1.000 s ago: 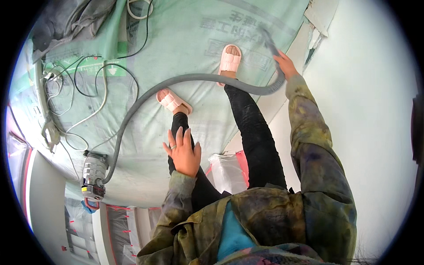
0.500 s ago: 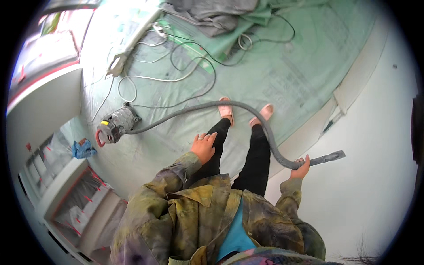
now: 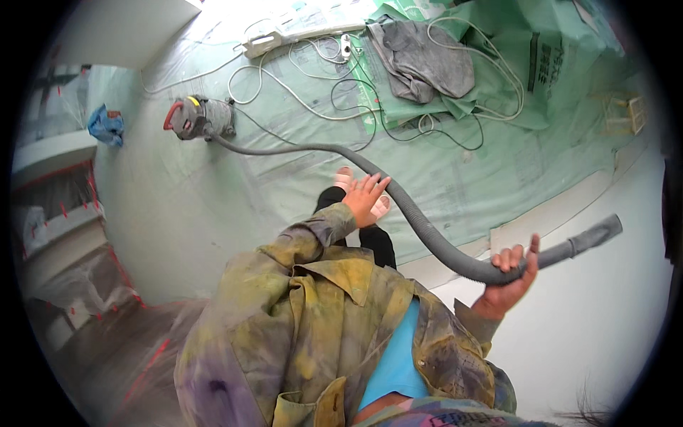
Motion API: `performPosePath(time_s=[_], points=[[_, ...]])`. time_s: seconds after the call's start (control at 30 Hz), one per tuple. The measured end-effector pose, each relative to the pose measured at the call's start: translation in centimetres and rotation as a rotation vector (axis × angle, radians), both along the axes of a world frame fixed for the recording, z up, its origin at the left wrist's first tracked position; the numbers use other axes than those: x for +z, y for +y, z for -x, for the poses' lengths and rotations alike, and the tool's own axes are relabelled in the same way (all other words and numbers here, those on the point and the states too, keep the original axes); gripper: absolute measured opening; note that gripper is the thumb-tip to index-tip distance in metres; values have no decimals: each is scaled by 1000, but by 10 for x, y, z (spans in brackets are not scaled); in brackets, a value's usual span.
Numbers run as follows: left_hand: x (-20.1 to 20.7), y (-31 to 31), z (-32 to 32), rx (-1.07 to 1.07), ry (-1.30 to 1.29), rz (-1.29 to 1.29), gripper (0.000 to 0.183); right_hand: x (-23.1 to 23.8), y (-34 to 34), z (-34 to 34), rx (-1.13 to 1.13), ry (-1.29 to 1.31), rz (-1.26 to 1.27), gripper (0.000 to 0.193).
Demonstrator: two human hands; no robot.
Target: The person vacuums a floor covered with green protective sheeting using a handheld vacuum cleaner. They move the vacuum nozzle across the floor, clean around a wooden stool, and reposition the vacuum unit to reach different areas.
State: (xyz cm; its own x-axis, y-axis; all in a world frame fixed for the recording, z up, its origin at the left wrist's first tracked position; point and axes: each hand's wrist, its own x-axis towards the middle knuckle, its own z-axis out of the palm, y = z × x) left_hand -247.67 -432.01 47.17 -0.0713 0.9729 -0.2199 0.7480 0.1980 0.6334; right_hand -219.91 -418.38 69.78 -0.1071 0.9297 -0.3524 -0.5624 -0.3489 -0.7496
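Note:
My right hand (image 3: 506, 285) grips the end of a grey ribbed vacuum cleaner hose (image 3: 427, 231), fingers wrapped round it and one finger pointing up. Beyond that hand a flat grey nozzle (image 3: 596, 233) points to the right, over a pale surface. My left hand (image 3: 365, 197) is open, fingers spread, right beside the middle of the hose; whether the fingertips touch it I cannot tell. From there the hose runs left to a dusty grey vacuum cleaner (image 3: 203, 118) with a red handle, which stands on the sheeted floor.
Green plastic sheeting (image 3: 284, 213) covers the floor. White and black cables (image 3: 309, 107) lie looped beyond the hose, by a white power strip (image 3: 346, 47). A grey cloth (image 3: 423, 60) lies at the back, a blue bundle (image 3: 106, 126) at the left. My feet stand below the hose.
My right hand has lifted the hose end closer, with the nozzle now farther right. My left hand has moved from beside my leg to the hose. The whole view has shifted.

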Motion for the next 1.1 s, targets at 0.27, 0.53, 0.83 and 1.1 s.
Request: performPosePath(time_s=[0.27,0.53,0.83,1.1], points=[[-2,9,103,-42,14,1,83,124,13,59,290,406,-217,53],[-31,-29,228,98,-137,-114,91,123,-15,256,419,612,-77,59],[-21,-89,414,252,-530,363,55,32,52,321,97,-260,4,49],[5,-181,545,-3,-147,903,74,-224,67,425,264,-832,390,30]])
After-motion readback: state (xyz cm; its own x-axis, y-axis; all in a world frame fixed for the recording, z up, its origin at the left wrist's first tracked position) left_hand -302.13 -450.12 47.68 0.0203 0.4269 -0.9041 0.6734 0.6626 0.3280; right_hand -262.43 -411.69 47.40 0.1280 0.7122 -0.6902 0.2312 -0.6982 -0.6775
